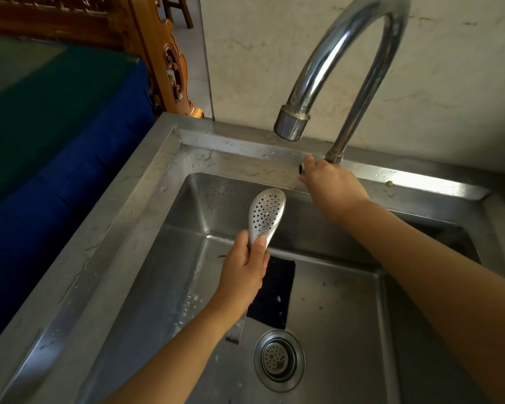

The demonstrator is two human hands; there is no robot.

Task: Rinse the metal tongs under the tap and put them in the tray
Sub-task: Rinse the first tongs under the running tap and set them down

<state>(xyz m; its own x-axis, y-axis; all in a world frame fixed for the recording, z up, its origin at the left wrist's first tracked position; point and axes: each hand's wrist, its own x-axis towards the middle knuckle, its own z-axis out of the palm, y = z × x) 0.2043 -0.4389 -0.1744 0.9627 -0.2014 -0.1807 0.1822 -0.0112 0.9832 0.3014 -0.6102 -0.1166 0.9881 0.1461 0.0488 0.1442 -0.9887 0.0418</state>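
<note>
The left hand [244, 272] grips the metal tongs [267, 212] around their narrow neck, fingers wrapped on the left side and the thumb pressed over the front. The tongs' rounded, perforated head points up and away, and their two arms look pressed together. The handle end shows below the wrist, near the drain [279, 360]. The tongs are held in the air over the left half of the sink [146, 199], lower than the mouth of the tap [341, 53] and a little to its left, not touching it.

The right hand [330, 179] reaches across to the far rim at the foot of the tap. Its thumb lies on top of the small tap handle [301, 168] and a finger curls beneath it, pinching it; the other fingers are hidden behind the back of the hand.

A dark mat [276, 293] lies on the sink floor between the left hand and the drain. Droplets speckle the left rim. A blue cloth [56, 170] covers the surface at far left, with carved wooden furniture [172, 68] behind it.
</note>
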